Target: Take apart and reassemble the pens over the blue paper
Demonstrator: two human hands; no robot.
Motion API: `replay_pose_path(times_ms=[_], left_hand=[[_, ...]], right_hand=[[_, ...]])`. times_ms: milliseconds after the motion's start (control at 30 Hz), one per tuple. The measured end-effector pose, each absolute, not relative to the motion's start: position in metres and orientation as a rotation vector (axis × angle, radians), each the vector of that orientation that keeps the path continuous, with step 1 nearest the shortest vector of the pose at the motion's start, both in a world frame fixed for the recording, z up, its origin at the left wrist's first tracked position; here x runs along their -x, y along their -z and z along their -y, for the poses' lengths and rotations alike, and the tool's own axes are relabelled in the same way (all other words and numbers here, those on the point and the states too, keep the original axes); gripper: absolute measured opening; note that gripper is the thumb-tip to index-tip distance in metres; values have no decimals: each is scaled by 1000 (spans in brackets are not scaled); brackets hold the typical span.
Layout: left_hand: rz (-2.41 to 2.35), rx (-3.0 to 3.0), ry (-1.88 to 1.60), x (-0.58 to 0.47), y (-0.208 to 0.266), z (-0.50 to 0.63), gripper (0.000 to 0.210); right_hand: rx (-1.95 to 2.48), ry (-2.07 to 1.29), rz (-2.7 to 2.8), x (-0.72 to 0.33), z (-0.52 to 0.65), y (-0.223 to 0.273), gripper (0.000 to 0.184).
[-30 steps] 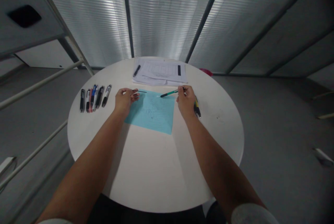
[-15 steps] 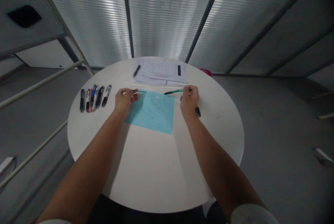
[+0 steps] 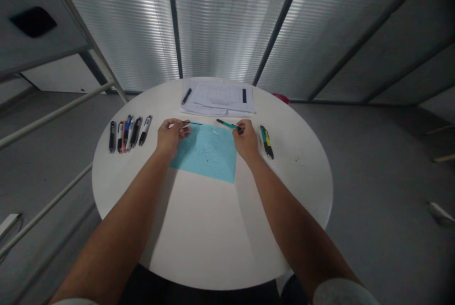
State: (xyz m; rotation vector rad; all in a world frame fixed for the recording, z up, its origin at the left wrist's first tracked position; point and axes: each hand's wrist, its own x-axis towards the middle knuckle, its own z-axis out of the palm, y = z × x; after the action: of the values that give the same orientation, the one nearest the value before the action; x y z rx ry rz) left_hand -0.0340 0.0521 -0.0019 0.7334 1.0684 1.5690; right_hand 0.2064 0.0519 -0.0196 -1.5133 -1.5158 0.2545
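My left hand [image 3: 170, 135] is closed in a pinch on a thin dark pen refill [image 3: 196, 123], whose free end points right over the blue sheet of paper [image 3: 201, 153]. Between the fingers of my right hand [image 3: 246, 138] is a green and black pen barrel [image 3: 226, 124], its dark end pointing left above the sheet's far right corner. A small pale piece [image 3: 216, 132] lies on the sheet, between the two hands. Just right of my right hand, a green and black pen [image 3: 263, 138] and a yellow and black pen [image 3: 269, 144] lie side by side.
Several pens [image 3: 128, 134] lie in a row at the left of the round white table [image 3: 213, 229]. Behind the blue sheet is a stack of printed papers [image 3: 220, 94] with a black pen [image 3: 186, 96] on it. A pale metal rail [image 3: 57, 113] runs along the left.
My right hand has moved left with the green pen barrel, bringing it over the blue sheet and uncovering the two pens on the right. My left hand has barely moved.
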Motion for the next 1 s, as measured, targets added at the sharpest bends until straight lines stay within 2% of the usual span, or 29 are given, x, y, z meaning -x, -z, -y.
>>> replay_pose_path(times_ms=[167,533,800,1000], left_hand=[[-1094,-786,-1557,35,5,-54,18],[-1221,-1204,-1462,27,9,-51,17],[-1150,-1386,-1407,23,8,-45,14],[-1132,-1347,-1375,19,2,-40,16]], right_hand=[[1588,-220,1601,-208,-53,25,29],[1569,-51,1872,-205,-50,23,26],[1342,-88,2138,-189,-31,12,23],[1338,-161,2160,-188,-34,13,18]])
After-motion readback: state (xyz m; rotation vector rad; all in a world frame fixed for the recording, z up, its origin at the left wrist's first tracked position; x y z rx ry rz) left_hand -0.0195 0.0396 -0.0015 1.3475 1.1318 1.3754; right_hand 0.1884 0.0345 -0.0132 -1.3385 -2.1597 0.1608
